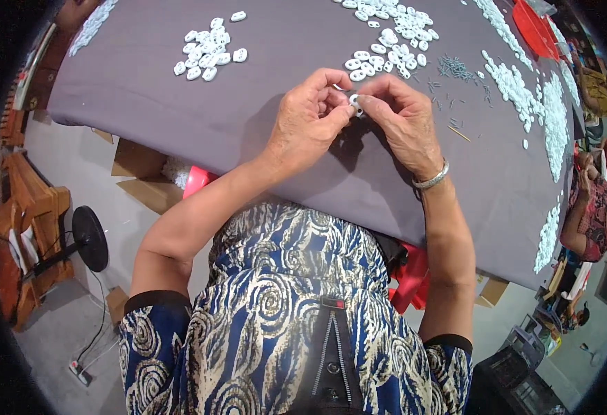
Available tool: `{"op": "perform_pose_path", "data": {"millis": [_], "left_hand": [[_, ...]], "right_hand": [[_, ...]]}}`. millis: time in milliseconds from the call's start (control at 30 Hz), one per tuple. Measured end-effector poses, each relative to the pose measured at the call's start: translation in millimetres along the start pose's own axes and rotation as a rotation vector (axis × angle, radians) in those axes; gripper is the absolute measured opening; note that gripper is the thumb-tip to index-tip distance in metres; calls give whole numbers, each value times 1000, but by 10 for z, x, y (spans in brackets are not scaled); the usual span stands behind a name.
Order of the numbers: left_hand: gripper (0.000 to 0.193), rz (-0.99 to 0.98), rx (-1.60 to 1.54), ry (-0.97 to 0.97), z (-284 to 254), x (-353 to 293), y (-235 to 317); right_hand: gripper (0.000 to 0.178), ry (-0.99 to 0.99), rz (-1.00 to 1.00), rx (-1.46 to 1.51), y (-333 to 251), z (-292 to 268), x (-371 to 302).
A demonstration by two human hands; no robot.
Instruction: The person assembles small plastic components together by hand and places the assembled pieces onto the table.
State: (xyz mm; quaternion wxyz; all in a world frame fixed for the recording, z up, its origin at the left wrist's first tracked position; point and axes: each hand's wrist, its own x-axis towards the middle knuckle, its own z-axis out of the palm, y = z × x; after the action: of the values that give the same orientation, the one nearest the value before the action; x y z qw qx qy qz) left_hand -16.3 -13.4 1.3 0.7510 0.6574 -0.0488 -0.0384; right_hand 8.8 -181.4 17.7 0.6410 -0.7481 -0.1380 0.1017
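Observation:
Over the front part of a cloth-covered table [248, 111], my two hands meet at one small white oval piece with holes [356, 102]. My right hand [406, 124] pinches it between thumb and fingertips. From the other side the thumb and fingers of my left hand [307, 117] close on the same piece, and they partly cover it. Just beyond my hands lies a heap of similar white pieces [393, 59], with a smaller heap [206, 50] farther left. Small dark pins [455, 67] are scattered to the right, near a thin yellow stick [459, 133].
More white pieces [556, 131] spread along the right side, with a red tray [533, 29] at the far right. Below the table's left edge stand an open carton [141, 166] and a pink container [196, 180]. A black fan [90, 238] stands left; other people [590, 207] sit right.

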Motion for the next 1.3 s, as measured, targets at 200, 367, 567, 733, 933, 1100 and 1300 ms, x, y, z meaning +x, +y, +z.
{"op": "perform_pose_path", "data": {"millis": [200, 367, 567, 733, 933, 1100, 1300], "left_hand": [[22, 5, -2, -7, -42, 28, -10], [19, -34, -60, -39, -61, 31, 45], [16, -19, -55, -67, -79, 39, 53], [19, -107, -62, -158, -146, 57, 107], [19, -120, -99, -172, -182, 92, 75], [17, -134, -144, -136, -156, 91, 62], [15, -183, -253, -86, -148, 90, 42]], "right_hand": [[10, -11, -11, -48, -55, 8, -18], [21, 9, -193, -266, -53, 4, -10], [21, 57, -337, -399, -95, 12, -13], [22, 76, -400, -443, -72, 33, -14], [23, 70, -423, -468, -56, 45, -19], [24, 38, -391, -456, -63, 59, -24], [25, 46, -418, -443, -19, 33, -17]]}}
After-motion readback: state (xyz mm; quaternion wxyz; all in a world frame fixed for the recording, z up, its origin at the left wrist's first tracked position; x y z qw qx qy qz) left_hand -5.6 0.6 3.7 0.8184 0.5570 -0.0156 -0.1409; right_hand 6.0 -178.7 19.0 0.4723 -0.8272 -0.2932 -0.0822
